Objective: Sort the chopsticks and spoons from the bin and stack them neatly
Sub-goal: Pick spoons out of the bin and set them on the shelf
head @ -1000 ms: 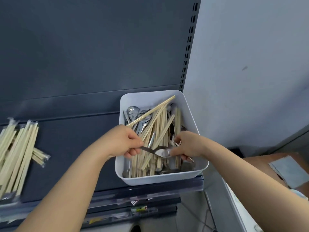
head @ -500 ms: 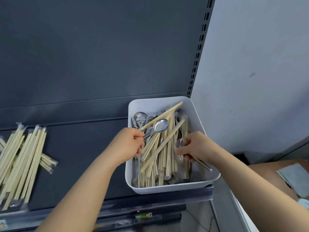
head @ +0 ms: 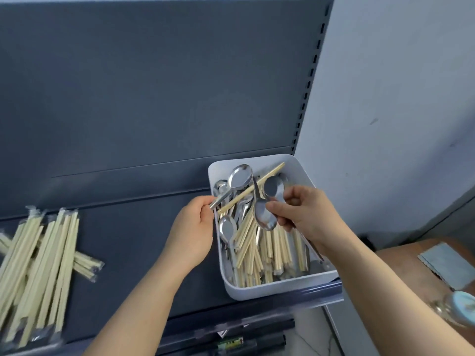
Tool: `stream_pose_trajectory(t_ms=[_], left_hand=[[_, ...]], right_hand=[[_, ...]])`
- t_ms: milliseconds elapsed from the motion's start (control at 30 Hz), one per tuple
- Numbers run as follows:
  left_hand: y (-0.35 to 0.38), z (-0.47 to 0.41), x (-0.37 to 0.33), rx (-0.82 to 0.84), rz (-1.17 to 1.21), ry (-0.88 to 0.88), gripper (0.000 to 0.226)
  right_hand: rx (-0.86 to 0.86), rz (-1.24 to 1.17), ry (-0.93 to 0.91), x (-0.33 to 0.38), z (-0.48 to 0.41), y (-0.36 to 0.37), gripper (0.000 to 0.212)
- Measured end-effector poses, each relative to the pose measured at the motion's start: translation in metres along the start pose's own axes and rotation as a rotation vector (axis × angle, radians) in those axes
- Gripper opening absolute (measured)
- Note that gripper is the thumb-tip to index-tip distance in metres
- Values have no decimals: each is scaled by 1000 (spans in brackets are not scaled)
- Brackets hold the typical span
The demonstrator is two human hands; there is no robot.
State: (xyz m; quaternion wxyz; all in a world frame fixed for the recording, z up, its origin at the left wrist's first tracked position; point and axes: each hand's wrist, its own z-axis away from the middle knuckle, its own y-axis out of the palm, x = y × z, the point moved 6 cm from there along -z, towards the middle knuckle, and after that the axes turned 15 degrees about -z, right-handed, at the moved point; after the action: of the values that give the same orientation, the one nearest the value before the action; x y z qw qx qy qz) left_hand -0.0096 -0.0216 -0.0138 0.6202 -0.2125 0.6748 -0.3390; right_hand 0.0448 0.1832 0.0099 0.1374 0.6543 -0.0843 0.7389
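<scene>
A white bin (head: 280, 289) sits at the right end of the dark shelf, filled with wooden chopsticks (head: 259, 250) and metal spoons. My left hand (head: 191, 232) grips the handle of one spoon (head: 239, 177) together with a chopstick (head: 253, 191); both slant up over the bin's back left corner. My right hand (head: 304, 214) is above the bin's middle and pinches two spoons (head: 266, 214), their bowls facing me. Wrapped chopsticks (head: 43, 260) lie in a pile on the shelf at the far left.
The dark shelf (head: 128, 240) has a tall back panel behind it and a slotted upright at its right end. A pale wall is on the right. A brown table corner (head: 411, 260) with a grey cloth (head: 449, 265) sits at the lower right.
My left hand has raised its spoon higher, toward the bin's back left corner. My right hand has come up out of the bin with two spoons. The view has shifted so the bin sits further right.
</scene>
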Motion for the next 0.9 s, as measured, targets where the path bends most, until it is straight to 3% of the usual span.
stream_pose_trajectory(t_ms=[200,500,900], left_hand=[[-46,36,46,-176,27,-120,29],[-148,132,149,-438,-23,-360,29],[-310,215,348,-595,-80,-539,23]], right_hand=[[168,28,-86,7,2,75,20],[537,-15,-29,-14,46,237,14],[625,34,25,-63,113,498,25]])
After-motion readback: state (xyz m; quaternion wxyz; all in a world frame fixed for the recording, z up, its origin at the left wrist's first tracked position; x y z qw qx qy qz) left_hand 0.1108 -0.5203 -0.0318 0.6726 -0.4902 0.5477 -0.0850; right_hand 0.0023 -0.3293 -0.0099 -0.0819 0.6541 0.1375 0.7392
